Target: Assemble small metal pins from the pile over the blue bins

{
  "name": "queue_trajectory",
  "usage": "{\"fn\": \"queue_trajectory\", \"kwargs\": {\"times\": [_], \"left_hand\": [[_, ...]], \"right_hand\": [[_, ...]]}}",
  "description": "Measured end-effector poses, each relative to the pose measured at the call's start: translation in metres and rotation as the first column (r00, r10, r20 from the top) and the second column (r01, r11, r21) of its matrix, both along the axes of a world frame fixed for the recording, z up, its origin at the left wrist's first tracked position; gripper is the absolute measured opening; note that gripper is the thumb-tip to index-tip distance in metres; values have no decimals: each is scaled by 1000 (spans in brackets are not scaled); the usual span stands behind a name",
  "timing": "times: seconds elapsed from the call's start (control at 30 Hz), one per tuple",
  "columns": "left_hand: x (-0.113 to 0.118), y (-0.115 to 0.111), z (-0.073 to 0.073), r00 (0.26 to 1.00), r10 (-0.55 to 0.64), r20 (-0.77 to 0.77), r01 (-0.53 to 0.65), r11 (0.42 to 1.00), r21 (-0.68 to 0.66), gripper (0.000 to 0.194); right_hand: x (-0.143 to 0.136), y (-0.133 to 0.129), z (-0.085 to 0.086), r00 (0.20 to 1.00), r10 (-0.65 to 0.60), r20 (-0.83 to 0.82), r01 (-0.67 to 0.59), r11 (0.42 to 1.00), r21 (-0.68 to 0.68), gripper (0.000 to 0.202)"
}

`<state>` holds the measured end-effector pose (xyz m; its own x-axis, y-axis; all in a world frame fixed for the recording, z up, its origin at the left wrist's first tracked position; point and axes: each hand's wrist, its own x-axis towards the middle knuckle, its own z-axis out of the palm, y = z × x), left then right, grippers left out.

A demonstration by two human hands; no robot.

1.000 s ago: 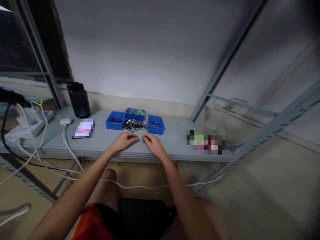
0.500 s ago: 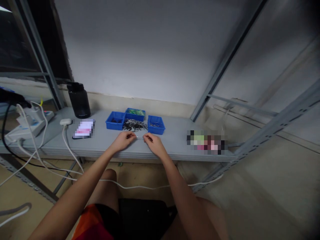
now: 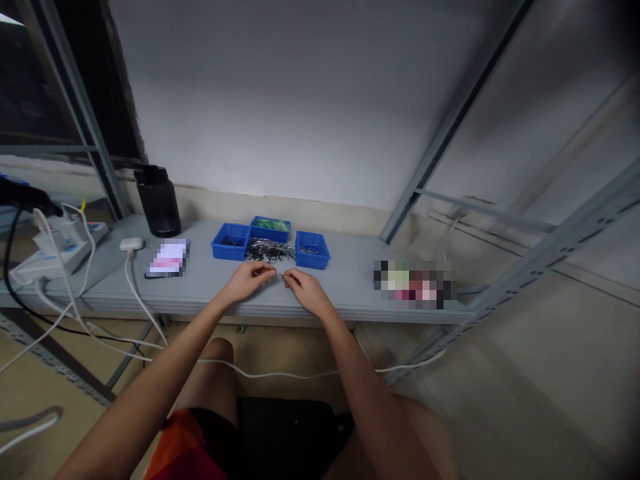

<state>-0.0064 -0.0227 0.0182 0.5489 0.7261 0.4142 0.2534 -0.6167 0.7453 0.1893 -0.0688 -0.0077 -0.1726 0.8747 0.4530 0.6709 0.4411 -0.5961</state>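
Observation:
Between my fingertips is a small, thin metal piece [image 3: 279, 274], too small to name more exactly. My left hand [image 3: 249, 280] pinches its left end, and my right hand [image 3: 303, 287] pinches the right end. Just beyond the hands lies a loose pile of thin metal pieces [image 3: 270, 249], silvery with dark ends. Left of the pile sits a blue bin [image 3: 230, 252] with small dark parts in it. Behind is another blue bin [image 3: 270, 234] holding something green. A third blue bin [image 3: 313, 261], on the right, contains a few thin metal pieces.
On the grey shelf [image 3: 345, 287], a phone [image 3: 169, 257], a white charger [image 3: 131, 245] and a black bottle [image 3: 159, 203] stand or lie to the left. A power strip [image 3: 60, 257] with cables is at far left. A blurred patch [image 3: 413, 285] covers something at right.
My hands have come closer together, so less of the thin metal piece shows between them. The bins and the pile have stayed where they were.

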Motion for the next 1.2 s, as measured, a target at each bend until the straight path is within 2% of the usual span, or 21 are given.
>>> {"fn": "queue_trajectory", "kwargs": {"times": [0.2,0.37,0.77,0.9,1.0,1.2], "left_hand": [[0,-1,-1,999,-38,-6,37,999,-26,28],[0,-1,-1,999,-43,-21,43,999,-23,22],[1,-1,0,998,-52,-26,51,998,-25,25],[1,1,-1,999,0,32,1,999,-37,23],[1,3,-4,995,-19,99,28,995,-95,20],[1,1,-4,998,-52,-36,49,997,-64,24]], "right_hand": [[-1,0,0,1000,9,-19,-9,1000,-12,21],[-2,-2,2,999,30,22,-30,999,-12,21],[-3,-1,1,992,53,117,-57,998,28,19],[-4,-3,3,998,38,40,-38,999,22,19],[-4,-4,3,999,18,-49,-18,1000,3,19],[-4,-3,2,990,17,-142,-18,1000,-10,22]]}}
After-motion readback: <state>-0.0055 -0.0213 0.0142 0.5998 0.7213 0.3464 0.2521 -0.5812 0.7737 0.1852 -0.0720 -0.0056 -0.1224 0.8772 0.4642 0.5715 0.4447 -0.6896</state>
